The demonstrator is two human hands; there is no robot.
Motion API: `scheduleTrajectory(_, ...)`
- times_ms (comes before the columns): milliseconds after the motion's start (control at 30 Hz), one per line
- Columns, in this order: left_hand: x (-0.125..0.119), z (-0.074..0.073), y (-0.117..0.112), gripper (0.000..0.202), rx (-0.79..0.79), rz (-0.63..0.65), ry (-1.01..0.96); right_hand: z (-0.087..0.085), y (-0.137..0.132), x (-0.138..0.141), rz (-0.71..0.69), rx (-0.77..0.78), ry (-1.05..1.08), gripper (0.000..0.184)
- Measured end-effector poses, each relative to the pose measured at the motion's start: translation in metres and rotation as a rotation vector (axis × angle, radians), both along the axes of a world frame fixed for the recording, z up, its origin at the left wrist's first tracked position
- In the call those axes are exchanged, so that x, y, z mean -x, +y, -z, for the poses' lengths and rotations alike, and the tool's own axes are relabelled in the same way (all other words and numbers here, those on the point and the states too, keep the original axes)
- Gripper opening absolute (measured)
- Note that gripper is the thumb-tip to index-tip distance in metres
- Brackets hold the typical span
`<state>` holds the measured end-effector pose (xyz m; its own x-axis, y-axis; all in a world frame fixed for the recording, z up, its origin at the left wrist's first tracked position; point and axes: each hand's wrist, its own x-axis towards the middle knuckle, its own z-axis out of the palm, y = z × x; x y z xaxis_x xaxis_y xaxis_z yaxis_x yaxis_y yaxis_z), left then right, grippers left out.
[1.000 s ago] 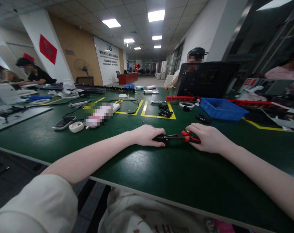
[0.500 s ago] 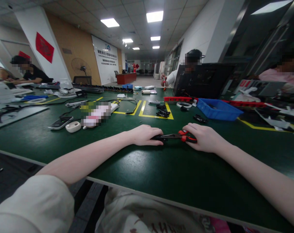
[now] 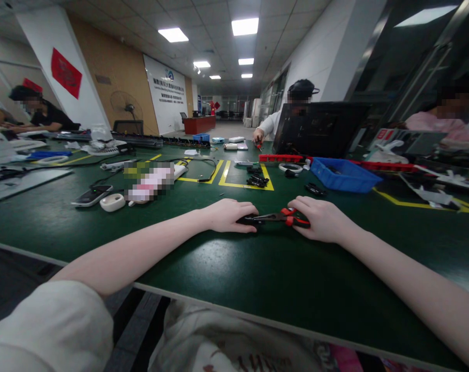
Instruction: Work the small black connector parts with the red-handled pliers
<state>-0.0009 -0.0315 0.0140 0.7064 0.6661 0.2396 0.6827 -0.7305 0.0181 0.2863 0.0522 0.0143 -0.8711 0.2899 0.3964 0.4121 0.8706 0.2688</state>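
Observation:
Just over the green tabletop, my left hand (image 3: pixel 230 215) is closed around a small black part (image 3: pixel 248 220), mostly covered by the fingers. My right hand (image 3: pixel 324 219) grips needle-nose pliers (image 3: pixel 284 217) by their red-and-black handles. The pliers' grey jaws point left and meet the black part at my left fingertips; the exact contact is too small to make out. Farther back, a small pile of black parts (image 3: pixel 258 181) lies inside a yellow taped square. A few more black pieces (image 3: pixel 315 189) rest beyond my right hand.
A blue bin (image 3: pixel 343 174) stands at the back right beside a red strip (image 3: pixel 284 158). To the left lie a phone-like device (image 3: pixel 92 196), a white ring-shaped object (image 3: pixel 112 202) and a pink-and-white pouch (image 3: pixel 151 184). Across the table, a co-worker's hand (image 3: pixel 259 136) holds a red tool near a black monitor (image 3: pixel 322 128).
My view has shifted slightly, so everything sits a little farther left. Both hands keep their grips on the black part and the pliers. The co-worker's hand opposite has lowered towards the table.

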Motion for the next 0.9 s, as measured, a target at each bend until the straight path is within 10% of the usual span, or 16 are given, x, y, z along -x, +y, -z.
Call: scheduleTrajectory(900, -0.0002, 0.0003, -0.0027, 0.041, -0.041, 0.036, 0.000, 0.0016, -0.0012, -0.0016, 0.033, 0.077, 0.017, 0.026)
